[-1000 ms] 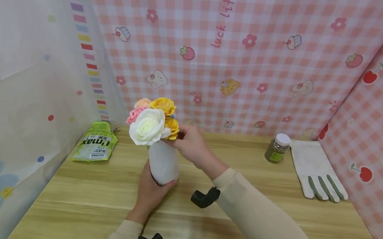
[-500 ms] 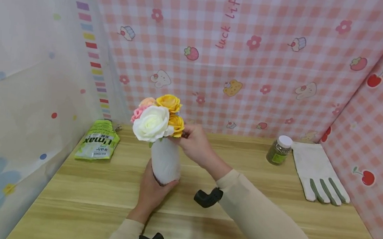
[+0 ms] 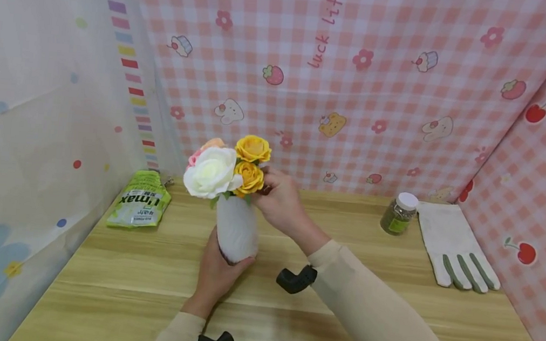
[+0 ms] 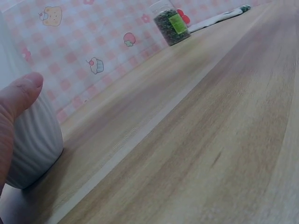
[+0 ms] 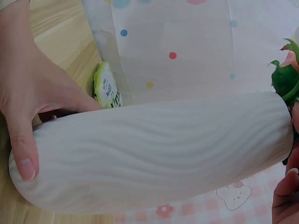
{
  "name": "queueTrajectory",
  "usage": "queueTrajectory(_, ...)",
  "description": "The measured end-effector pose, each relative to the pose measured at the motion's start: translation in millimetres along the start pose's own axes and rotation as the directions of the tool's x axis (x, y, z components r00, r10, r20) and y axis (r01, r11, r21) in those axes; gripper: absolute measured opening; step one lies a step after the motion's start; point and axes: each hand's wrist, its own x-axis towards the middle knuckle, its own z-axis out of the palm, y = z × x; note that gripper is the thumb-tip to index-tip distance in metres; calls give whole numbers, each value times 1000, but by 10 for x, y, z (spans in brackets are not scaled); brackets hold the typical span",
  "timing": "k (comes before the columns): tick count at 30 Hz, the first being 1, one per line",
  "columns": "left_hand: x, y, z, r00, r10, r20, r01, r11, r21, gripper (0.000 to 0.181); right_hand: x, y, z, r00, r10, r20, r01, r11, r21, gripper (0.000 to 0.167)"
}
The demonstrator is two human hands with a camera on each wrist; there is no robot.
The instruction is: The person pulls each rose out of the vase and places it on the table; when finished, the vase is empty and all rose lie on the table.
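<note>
A white vase point(image 3: 237, 229) with a wavy ribbed surface stands on the table, holding a bunch of roses. Low on the vase, my left hand point(image 3: 218, 268) grips it, and the left thumb lies across its side in the left wrist view. My right hand point(image 3: 282, 201) is at the vase's mouth, its curled fingers pinching the flowers below the yellow rose point(image 3: 249, 178); the fingertips are partly hidden. A second yellow rose point(image 3: 253, 148) sits above, and a large white rose point(image 3: 211, 173) leans out leftward. Behind it show pink and peach blooms. Green leaves point(image 5: 285, 79) appear in the right wrist view.
A green and white snack pouch point(image 3: 140, 200) lies at the back left. At the back right stand a lidded jar point(image 3: 398, 214) of dark contents and, beside it, a white glove point(image 3: 456, 246) with green-edged fingers. Patterned cloth point(image 3: 357, 96) hangs behind the wooden table point(image 3: 338, 317).
The flowers have turned in the vase: the upper yellow rose has shifted right and the white rose slightly left. My right hand stays at the vase's mouth, and my left hand keeps its grip.
</note>
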Motion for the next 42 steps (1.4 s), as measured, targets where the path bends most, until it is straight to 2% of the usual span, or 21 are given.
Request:
queueTrajectory(6, -1, 13, 2, 1000, -13, 11, 13, 1000, -9, 104, -13, -24, 20, 996, -51, -74, 46, 997, -63, 17)
queueTrajectory(10, 4, 20, 1, 1000, -14, 15, 14, 1000, -1, 105, -39, -35, 32, 987, -115, -116, 104, 990, -96, 16)
queueTrajectory(20, -4, 7, 12, 1000, 16, -1, -16, 1000, -17, 105, 20, -136, 31, 948, -201, -247, 176, 977, -122, 8)
queueTrajectory(23, -11, -3, 8, 1000, 8, -1, -8, 1000, -17, 104, 21, -163, 17, 954, -186, -234, 162, 980, -118, 7)
queueTrajectory(27, -12, -15, 1, 1000, -3, 5, 3, 1000, -27, 103, 3, -158, 6, 978, -129, -164, 115, 989, -92, 8)
queueTrajectory(29, -11, -12, -3, 1000, -1, 6, 1, 1000, -25, 103, 2, -149, 1, 983, -116, -142, 103, 990, -95, 9)
queueTrajectory(38, -9, -6, -7, 1000, -3, -1, 3, 1000, 0, 105, 62, -269, -2, 985, -94, -144, 87, 995, -56, 17)
queueTrajectory(42, -10, 7, -14, 1000, -12, 0, 12, 1000, -3, 106, 56, -305, -8, 976, -110, -186, 95, 992, -86, 12)
